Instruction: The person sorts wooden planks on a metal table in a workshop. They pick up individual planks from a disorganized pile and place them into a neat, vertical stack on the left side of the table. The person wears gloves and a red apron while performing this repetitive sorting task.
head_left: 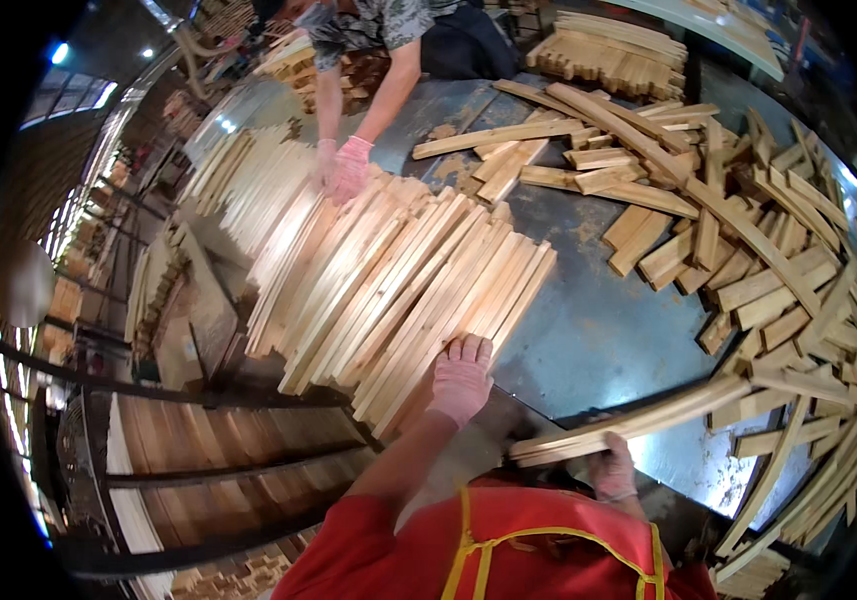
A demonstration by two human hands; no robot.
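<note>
My left hand (464, 378), in a pinkish glove, lies on the near right part of a broad row of wooden strips (399, 270). Its fingers rest flat over the strips and grip nothing visible. Low on the right, my right hand (613, 470), gloved too, is closed round a pair of long wooden strips (639, 415). These strips slant up to the right, their far end reaching the loose pile. Part of the right hand is hidden under them. The row lies side by side along the left edge of a metal table (589, 330).
A co-worker's gloved hands (347, 172) touch the far end of the row. A jumbled heap of wooden pieces (739, 230) covers the table's right side. Stacked strips (609, 55) stand at the back. A rack with wooden boards (249, 440) is at lower left.
</note>
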